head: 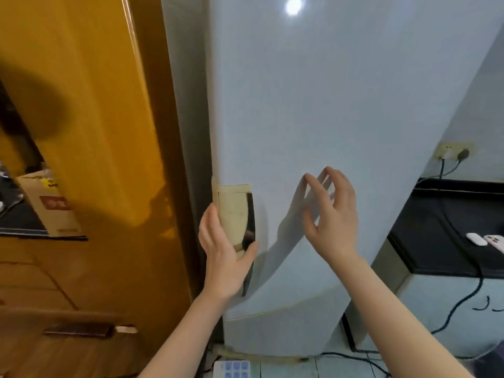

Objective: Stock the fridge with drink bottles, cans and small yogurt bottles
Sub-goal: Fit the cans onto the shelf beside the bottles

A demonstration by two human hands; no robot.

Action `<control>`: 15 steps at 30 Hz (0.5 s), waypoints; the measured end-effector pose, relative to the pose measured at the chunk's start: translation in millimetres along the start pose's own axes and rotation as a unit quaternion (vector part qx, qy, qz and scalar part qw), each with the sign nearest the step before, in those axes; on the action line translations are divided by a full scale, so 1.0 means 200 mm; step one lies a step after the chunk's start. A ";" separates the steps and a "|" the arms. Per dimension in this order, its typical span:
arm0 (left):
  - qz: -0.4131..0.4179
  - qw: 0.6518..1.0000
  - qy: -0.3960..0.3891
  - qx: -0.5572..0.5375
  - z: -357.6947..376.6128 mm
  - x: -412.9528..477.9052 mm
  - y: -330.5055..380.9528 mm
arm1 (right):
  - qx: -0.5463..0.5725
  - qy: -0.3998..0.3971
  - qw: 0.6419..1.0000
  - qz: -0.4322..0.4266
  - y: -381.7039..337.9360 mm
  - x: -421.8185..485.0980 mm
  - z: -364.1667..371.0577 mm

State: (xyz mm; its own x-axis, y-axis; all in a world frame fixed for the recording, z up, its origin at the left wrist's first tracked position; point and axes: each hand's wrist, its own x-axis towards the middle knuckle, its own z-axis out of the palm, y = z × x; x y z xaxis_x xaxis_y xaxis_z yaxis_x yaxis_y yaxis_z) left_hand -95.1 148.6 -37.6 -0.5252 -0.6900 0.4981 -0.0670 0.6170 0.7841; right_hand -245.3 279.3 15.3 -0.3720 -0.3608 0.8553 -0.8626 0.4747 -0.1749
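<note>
1. The fridge [327, 105] stands directly ahead and fills the centre of the view. Its pale door is closed, and a ceiling light reflects near the top of it.
2. The handle [234, 211] is a cream, recessed panel on the left edge of the fridge door, at mid height.
3. The left hand [222, 252] holds the handle. The thumb lies across the lower front of the panel, and the fingers run up along its left edge. The fingertips are hidden behind that edge.
4. The right hand [335, 214] is in front of the door, to the right of the handle. It holds nothing. Its fingers are loosely curled and spread, with the tips pointing at the door. Its shadow falls on the door surface. Contact between fingertips and door cannot be determined.
5. A wooden door [81, 105], orange-yellow, stands just left of the fridge.
6. A box [49, 203] shows past the wooden door's left edge, on a dark surface.
7. A black counter [450, 227] stands to the right of the fridge. A phone [495, 241] lies on it at the right edge of the view.
8. A socket [454, 152] is on the wall above the counter, with two plugs inserted.
9. A power strip [231, 369] lies on the floor at the base of the fridge.
</note>
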 end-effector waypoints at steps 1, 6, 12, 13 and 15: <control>-0.014 1.000 0.010 0.006 0.03 0.07 -0.03 | -0.009 0.004 1.000 0.005 0.04 0.03 0.05; -0.068 0.997 0.043 0.002 0.19 0.40 -0.14 | -0.055 0.010 0.998 -0.010 0.16 0.16 0.27; -0.078 0.995 0.057 -0.020 0.35 0.70 -0.23 | -0.113 0.029 0.993 -0.012 0.21 0.25 0.47; -0.070 0.996 0.053 -0.024 0.36 0.73 -0.25 | -0.123 0.036 0.992 -0.009 0.22 0.26 0.49; -0.055 0.997 0.048 -0.014 0.38 0.78 -0.27 | -0.137 0.045 0.990 -0.006 0.22 0.27 0.54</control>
State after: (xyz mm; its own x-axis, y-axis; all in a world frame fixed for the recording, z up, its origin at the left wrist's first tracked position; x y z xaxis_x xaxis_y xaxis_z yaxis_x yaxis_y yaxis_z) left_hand -237.7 36.1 -30.0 -0.4324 -0.7872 0.4397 -0.0964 0.5252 0.8455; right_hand -341.1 193.8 1.8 -0.3190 -0.3009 0.8987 -0.7375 0.6744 -0.0360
